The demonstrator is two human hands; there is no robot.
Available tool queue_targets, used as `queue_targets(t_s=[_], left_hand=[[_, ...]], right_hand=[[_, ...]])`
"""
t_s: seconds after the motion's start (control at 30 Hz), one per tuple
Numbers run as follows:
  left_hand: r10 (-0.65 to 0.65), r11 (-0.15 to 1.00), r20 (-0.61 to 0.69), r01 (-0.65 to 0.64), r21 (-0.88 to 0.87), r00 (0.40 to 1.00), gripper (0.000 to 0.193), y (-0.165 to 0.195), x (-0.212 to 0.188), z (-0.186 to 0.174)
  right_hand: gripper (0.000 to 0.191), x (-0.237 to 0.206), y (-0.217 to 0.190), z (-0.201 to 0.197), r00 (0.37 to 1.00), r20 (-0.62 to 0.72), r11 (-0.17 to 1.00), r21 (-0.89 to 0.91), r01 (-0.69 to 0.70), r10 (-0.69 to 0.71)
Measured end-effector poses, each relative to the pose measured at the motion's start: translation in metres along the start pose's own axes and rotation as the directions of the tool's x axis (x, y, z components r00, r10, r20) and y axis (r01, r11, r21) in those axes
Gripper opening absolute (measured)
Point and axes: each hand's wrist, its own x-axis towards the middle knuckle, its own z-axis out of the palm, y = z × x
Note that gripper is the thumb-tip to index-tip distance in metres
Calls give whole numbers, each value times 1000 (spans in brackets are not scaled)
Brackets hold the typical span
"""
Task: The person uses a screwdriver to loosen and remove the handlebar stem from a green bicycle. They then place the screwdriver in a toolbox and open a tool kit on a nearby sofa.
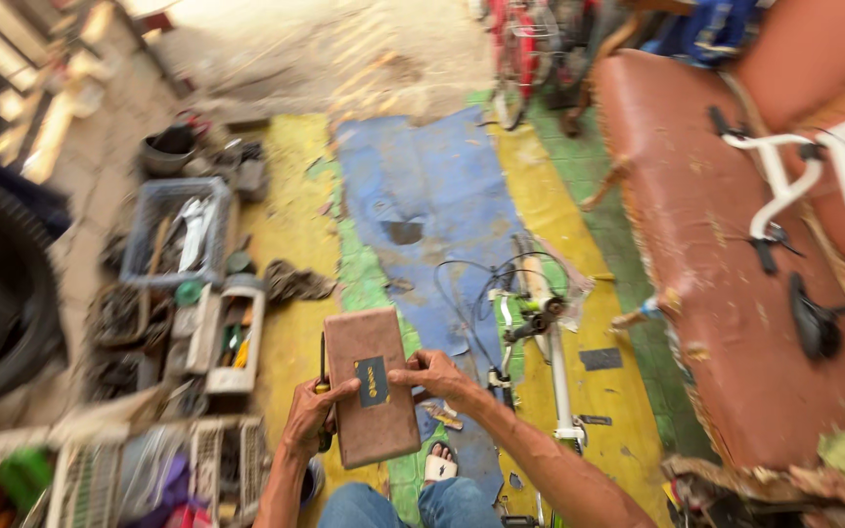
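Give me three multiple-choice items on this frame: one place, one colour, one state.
1. Where does the blue plastic crate sit relative to the brown flat box?
A. up and to the left
B. on the brown seat
C. under the bicycle handlebar

2. What colour is the label patch on the box?
A. white
B. dark with yellow marks
C. red

3. How is the box held?
A. lying on the floor, untouched
B. one hand only
C. both hands on it

Answers: 1 A, the crate lies among the tools at left, farther from the person. 2 B, the patch is dark with yellow on it. 3 C, the left hand grips its left edge and the right hand its right edge.
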Motion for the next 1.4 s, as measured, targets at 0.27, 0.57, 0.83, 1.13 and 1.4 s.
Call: queue_targets(t_s=[0.27,0.57,0.83,1.13,1.4], left_hand=[[-99,943,208,25,333,973,43,51,88,44],[-289,838,441,2,546,850,45,86,207,67],[-399,784,601,-83,616,692,46,117,254,78],[-444,687,649,-230,689,618,42,122,245,120],[-347,733,582,-175,658,735,38,148,259,149]], right_hand=[[62,-7,5,-38,976,-218,965,251,73,-17],[66,18,-10,-19,865,-497,828,510,233,63],[75,50,-10,9,704,-679,745,577,335,210],[71,29,13,-1,705,-685,706,592,389,186],[61,45,-12,-65,801,-593,747,567,348,77]])
